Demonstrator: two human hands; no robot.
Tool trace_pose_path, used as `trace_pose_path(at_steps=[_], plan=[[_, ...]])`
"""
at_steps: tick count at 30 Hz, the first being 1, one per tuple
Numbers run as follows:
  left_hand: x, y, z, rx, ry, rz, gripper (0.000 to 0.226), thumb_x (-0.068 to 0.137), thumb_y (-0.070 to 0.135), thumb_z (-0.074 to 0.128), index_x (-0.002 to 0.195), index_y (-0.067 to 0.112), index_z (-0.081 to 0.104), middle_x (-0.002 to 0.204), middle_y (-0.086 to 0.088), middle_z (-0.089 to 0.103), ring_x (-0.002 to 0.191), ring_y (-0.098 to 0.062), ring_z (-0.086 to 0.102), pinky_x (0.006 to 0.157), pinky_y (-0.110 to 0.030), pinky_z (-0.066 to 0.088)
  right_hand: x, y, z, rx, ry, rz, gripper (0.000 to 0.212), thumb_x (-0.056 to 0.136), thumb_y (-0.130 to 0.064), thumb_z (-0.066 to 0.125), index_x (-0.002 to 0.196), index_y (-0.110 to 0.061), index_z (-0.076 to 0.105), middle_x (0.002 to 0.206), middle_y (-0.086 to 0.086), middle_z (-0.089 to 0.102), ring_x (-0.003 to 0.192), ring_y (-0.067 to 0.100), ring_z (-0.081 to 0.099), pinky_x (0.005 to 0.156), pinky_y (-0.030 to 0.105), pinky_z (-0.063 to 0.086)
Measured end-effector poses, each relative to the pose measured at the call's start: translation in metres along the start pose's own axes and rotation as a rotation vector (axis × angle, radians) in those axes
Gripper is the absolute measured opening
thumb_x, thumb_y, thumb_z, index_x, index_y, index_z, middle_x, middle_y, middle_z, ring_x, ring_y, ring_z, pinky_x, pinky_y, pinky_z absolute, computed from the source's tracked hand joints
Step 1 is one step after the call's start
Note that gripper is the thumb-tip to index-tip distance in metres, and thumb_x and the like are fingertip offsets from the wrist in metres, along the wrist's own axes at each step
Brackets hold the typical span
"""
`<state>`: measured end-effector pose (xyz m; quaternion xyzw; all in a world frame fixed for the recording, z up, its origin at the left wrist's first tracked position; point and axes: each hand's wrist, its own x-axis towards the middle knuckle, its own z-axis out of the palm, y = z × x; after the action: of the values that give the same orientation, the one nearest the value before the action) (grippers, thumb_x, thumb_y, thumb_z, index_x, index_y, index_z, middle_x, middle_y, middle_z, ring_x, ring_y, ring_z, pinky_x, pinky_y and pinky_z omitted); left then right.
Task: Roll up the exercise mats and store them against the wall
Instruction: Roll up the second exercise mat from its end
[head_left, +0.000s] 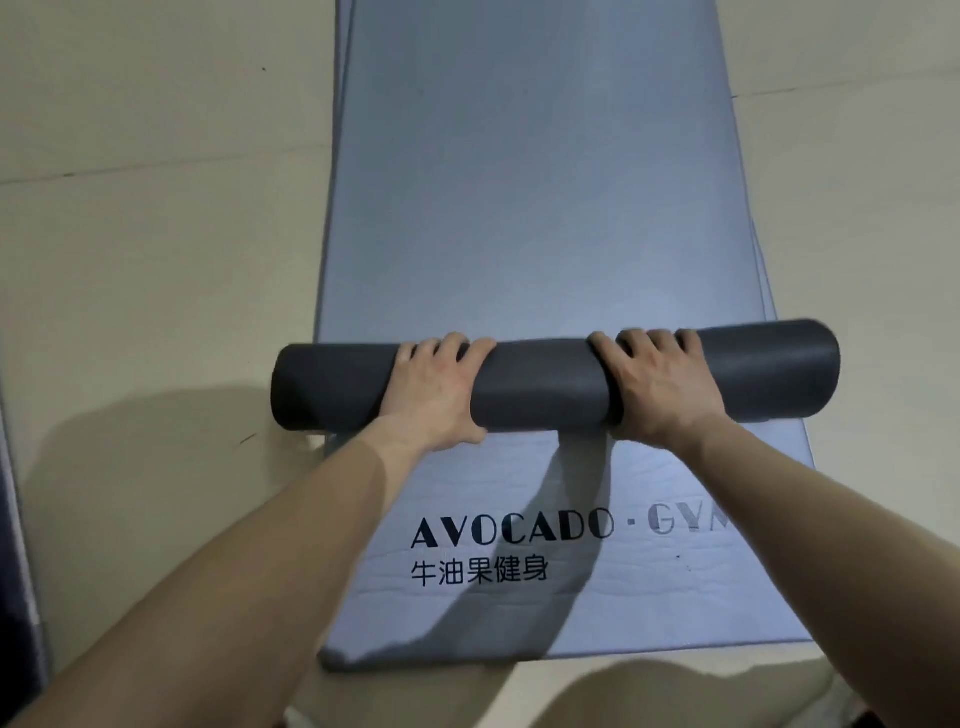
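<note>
A grey-blue exercise mat (535, 197) lies flat on the floor and stretches away from me. Its near end is wound into a dark grey roll (545, 387) lying crosswise. My left hand (439, 392) presses on the roll left of centre, fingers curled over its far side. My right hand (657, 384) grips it right of centre the same way. Below the roll a second flat mat (675, 597) shows, printed with "AVOCADO · GYM" and Chinese characters. Edges of other mats peek out along the sides of the stack.
Pale tiled floor (156, 234) surrounds the mats on both sides. A dark object's edge (15, 545) runs along the far left of the view. My shadow falls on the floor at the lower left.
</note>
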<state>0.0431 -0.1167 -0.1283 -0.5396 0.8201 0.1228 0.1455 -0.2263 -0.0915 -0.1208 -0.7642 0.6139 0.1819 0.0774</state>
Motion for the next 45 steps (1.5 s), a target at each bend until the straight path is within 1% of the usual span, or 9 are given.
trace_pose_path(at_steps=[9,13,15,19,23,31,36,42,45], plan=[[-0.019,0.0,-0.036,-0.345,-0.445,-0.009,0.101,0.058,0.057,0.09,0.146,0.041,0.043,0.135,0.006,0.06,0.119,-0.024,0.058,0.1,-0.038,0.047,-0.084,-0.032,0.03,0.096,0.014,0.051,0.134,0.048,-0.049,0.096,0.159,-0.019,0.029,0.157,0.02,0.039,0.146,0.042,0.034,0.117,0.063,0.016],[-0.054,0.013,-0.02,-0.191,0.151,-0.176,0.072,0.082,0.063,0.072,0.144,0.03,0.054,0.15,-0.001,0.049,0.138,-0.029,0.043,0.118,-0.046,0.03,-0.028,-0.009,-0.001,0.226,-0.033,0.019,0.12,0.061,-0.069,0.084,0.157,-0.031,0.023,0.159,0.01,0.037,0.15,0.032,0.028,0.122,0.059,0.017],[-0.07,0.019,-0.002,-0.146,0.184,-0.157,0.086,0.09,0.066,0.058,0.159,0.023,0.031,0.166,-0.008,0.03,0.153,-0.036,0.023,0.125,-0.05,0.015,-0.012,-0.006,-0.013,0.232,-0.044,0.033,0.125,0.058,-0.073,0.085,0.157,-0.028,0.023,0.161,0.012,0.031,0.152,0.035,0.022,0.122,0.061,0.015],[-0.017,-0.005,0.0,-0.091,-0.009,-0.098,0.136,0.067,0.091,0.059,0.163,0.025,-0.01,0.173,-0.003,-0.004,0.158,-0.032,-0.01,0.125,-0.05,-0.007,-0.026,-0.022,0.007,0.048,0.1,0.088,0.134,0.053,-0.058,0.092,0.159,-0.018,0.02,0.16,0.018,0.029,0.149,0.042,0.024,0.117,0.07,0.017],[0.022,-0.024,-0.017,-0.156,-0.013,-0.037,0.138,0.064,0.089,0.064,0.164,0.024,-0.004,0.173,0.0,0.004,0.159,-0.029,-0.004,0.127,-0.048,-0.003,0.013,-0.01,0.007,-0.003,0.15,0.093,0.126,0.059,-0.035,0.09,0.161,-0.02,0.017,0.158,0.02,0.03,0.147,0.044,0.026,0.115,0.071,0.019],[0.012,-0.01,-0.015,0.083,0.037,0.014,0.116,0.069,0.067,0.076,0.159,0.034,0.01,0.158,-0.005,0.033,0.135,-0.034,0.04,0.116,-0.048,0.03,0.019,0.001,-0.011,0.011,0.132,0.034,0.106,0.051,-0.063,0.08,0.142,-0.027,0.038,0.123,0.006,0.056,0.109,0.034,0.055,0.103,0.057,0.035],[-0.047,0.022,-0.006,-0.009,-0.253,0.099,0.12,0.063,0.069,0.079,0.158,0.037,0.014,0.151,-0.002,0.042,0.126,-0.032,0.052,0.11,-0.047,0.04,-0.05,-0.006,-0.009,0.081,-0.182,-0.031,0.113,0.057,-0.068,0.075,0.152,-0.033,0.026,0.143,0.001,0.049,0.134,0.027,0.047,0.117,0.056,0.027],[-0.024,0.016,-0.038,-0.206,-0.541,0.046,0.122,0.058,0.066,0.089,0.159,0.043,0.024,0.151,0.003,0.052,0.134,-0.027,0.051,0.106,-0.041,0.044,-0.101,-0.028,0.023,0.071,-0.085,0.115,0.137,0.048,-0.07,0.087,0.16,-0.022,0.022,0.159,0.017,0.032,0.149,0.042,0.023,0.115,0.073,0.015],[-0.043,0.021,-0.041,-0.183,-0.221,-0.087,0.099,0.068,0.073,0.078,0.153,0.041,0.04,0.154,0.003,0.051,0.142,-0.026,0.043,0.117,-0.047,0.027,-0.069,-0.016,0.009,0.18,-0.101,0.104,0.134,0.049,-0.08,0.079,0.158,-0.03,0.018,0.158,0.009,0.031,0.15,0.036,0.023,0.118,0.07,0.011]])
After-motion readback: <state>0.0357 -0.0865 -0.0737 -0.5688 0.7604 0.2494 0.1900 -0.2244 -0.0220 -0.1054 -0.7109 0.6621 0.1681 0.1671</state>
